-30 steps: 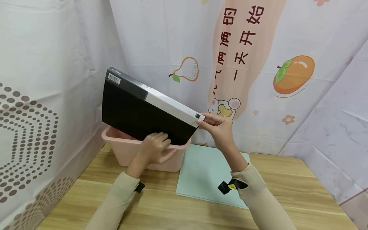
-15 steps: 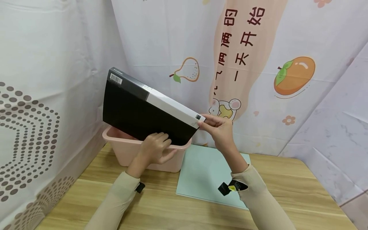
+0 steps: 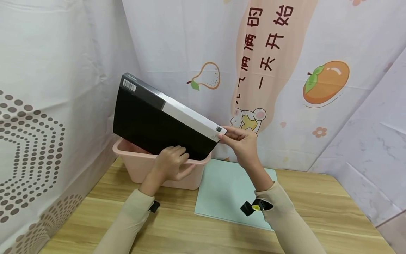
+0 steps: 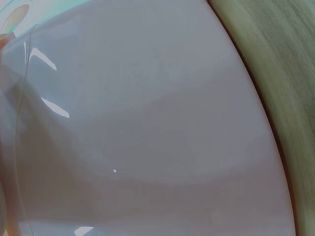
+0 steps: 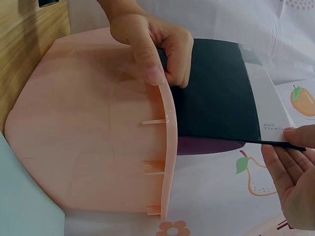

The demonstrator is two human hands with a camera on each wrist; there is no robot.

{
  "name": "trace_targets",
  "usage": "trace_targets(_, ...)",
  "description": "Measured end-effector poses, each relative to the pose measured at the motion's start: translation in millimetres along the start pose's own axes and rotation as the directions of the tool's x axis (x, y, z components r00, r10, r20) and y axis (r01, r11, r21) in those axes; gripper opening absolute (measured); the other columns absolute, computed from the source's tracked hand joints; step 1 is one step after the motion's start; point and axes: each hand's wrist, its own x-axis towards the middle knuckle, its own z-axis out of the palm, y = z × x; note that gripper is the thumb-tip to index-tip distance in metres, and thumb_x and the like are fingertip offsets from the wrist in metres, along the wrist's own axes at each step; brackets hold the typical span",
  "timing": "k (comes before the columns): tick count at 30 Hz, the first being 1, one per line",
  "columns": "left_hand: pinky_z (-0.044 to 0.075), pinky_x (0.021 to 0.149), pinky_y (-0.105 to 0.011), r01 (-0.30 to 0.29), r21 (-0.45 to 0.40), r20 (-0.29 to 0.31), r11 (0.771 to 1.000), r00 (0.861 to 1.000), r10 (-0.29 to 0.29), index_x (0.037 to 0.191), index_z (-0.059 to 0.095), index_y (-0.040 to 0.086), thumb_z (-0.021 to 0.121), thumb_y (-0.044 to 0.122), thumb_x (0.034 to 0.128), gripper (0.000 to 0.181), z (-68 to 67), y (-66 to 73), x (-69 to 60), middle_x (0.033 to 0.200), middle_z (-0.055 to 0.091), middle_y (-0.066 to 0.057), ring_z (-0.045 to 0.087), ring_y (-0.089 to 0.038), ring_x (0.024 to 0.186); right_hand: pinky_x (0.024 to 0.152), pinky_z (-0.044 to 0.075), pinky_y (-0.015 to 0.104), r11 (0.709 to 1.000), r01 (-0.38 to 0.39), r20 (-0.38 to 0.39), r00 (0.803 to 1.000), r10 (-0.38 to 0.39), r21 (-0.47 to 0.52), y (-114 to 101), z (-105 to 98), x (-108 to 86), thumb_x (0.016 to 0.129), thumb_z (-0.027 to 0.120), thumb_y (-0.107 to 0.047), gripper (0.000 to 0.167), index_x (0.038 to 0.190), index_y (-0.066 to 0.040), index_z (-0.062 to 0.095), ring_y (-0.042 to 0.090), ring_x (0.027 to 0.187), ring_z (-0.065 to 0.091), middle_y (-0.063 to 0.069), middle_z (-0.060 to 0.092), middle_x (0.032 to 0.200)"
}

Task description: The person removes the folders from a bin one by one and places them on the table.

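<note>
A black clip file [image 3: 152, 123] with a grey and white spine leans at a slant, its lower part inside a pink plastic bin [image 3: 136, 162]. My right hand [image 3: 242, 143] pinches the lower right end of the spine between thumb and fingers. My left hand [image 3: 169, 164] grips the bin's front rim, with fingers curled over it and the thumb on the outer wall, as the right wrist view shows. The bin wall [image 4: 172, 123] fills most of the left wrist view. What lies deep in the bin is hidden.
Flat pale green sheets or folders [image 3: 226, 197] lie on the wooden table [image 3: 184, 229] to the right of the bin, partly under my right forearm. Something dark purple [image 5: 211, 145] shows beside the file. A printed curtain [image 3: 177, 38] hangs close behind.
Both hands keep their holds on the clip file and the bin. The head view shifts very slightly; nothing else visibly moves.
</note>
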Motion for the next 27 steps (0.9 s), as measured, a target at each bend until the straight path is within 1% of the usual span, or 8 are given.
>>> trace_targets(7,0.047,0.048,-0.029,0.008,0.002,0.01,1.0,1.0,-0.008,0.061,0.059,0.01,0.034,0.049,0.1013,0.061,-1.5,0.5,-0.6,0.066,0.063,-0.006,0.054,-0.018,0.053,0.076,0.062,0.029,1.0,-0.006,0.004,1.0,0.006,0.005,1.7,0.2,-0.1,0.082,0.072,0.014,0.035,0.116,0.021,0.064,0.011,0.08,0.076,-0.01,0.078,0.085)
trace_targets(16,0.045,0.047,-0.029,0.007,-0.002,0.003,1.0,1.0,-0.007,0.061,0.057,0.011,0.036,0.048,0.1012,0.059,-0.3,0.5,-1.2,0.065,0.06,-0.005,0.052,-0.018,0.053,0.077,0.062,0.028,1.0,-0.011,0.018,1.0,0.011,0.006,6.1,-0.2,-1.2,0.083,0.071,0.014,0.035,0.116,0.022,0.064,0.01,0.082,0.075,-0.01,0.078,0.086)
trace_targets(22,0.046,0.047,-0.029,0.008,0.001,0.011,1.0,1.0,-0.008,0.061,0.058,0.01,0.037,0.047,0.1006,0.058,0.6,0.7,-1.1,0.065,0.062,-0.006,0.053,-0.018,0.052,0.075,0.062,0.028,1.0,-0.017,0.012,1.0,0.017,0.014,7.4,-0.8,-2.4,0.083,0.071,0.015,0.035,0.116,0.022,0.064,0.008,0.082,0.075,-0.011,0.078,0.088)
trace_targets(27,0.043,0.045,-0.028,0.008,0.002,0.003,1.0,1.0,-0.008,0.06,0.055,0.01,0.039,0.046,0.0998,0.056,0.3,0.4,-0.3,0.064,0.06,-0.005,0.05,-0.017,0.051,0.074,0.062,0.027,1.0,-0.013,0.007,1.0,0.013,0.011,7.1,-0.4,-2.4,0.082,0.071,0.016,0.035,0.116,0.022,0.063,0.008,0.081,0.075,-0.01,0.078,0.086)
